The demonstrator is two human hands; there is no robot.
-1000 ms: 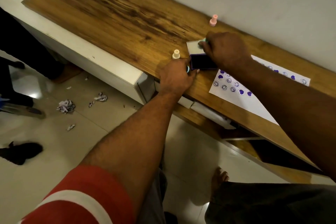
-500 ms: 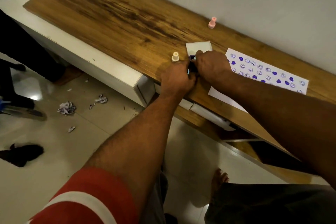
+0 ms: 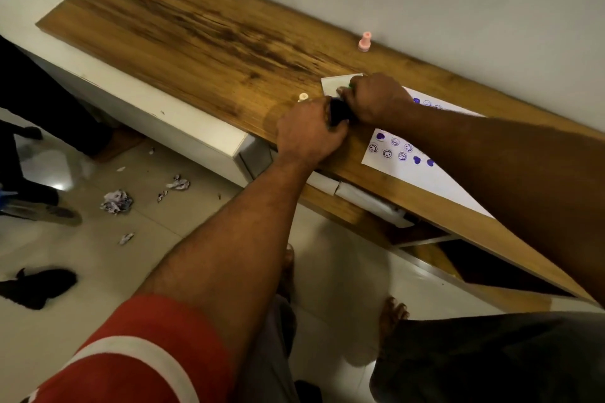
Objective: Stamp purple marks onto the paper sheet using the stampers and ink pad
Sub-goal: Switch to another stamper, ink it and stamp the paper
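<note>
The dark ink pad (image 3: 339,112) sits near the front edge of the wooden top, its white lid (image 3: 332,84) open behind it. My left hand (image 3: 309,134) grips the pad from the left. My right hand (image 3: 376,98) is closed over the pad's right side, with a bit of a green stamper (image 3: 350,86) showing at its fingertips. The stamper's face is hidden. The white paper sheet (image 3: 425,178) lies to the right under my right forearm, with purple smileys and hearts on it. A cream stamper (image 3: 302,97) stands just left of the pad. A pink stamper (image 3: 364,41) stands by the wall.
The wooden top (image 3: 196,29) runs along a white wall, with a white cabinet edge (image 3: 147,114) in front. Crumpled paper scraps (image 3: 116,203) and a dark shoe (image 3: 32,288) lie on the tiled floor. Another person's legs stand at the far left.
My right hand came down from the lid onto the pad beside my left hand and stays there, shifted slightly back. Its forearm again covers much of the sheet. My left hand kept its grip.
</note>
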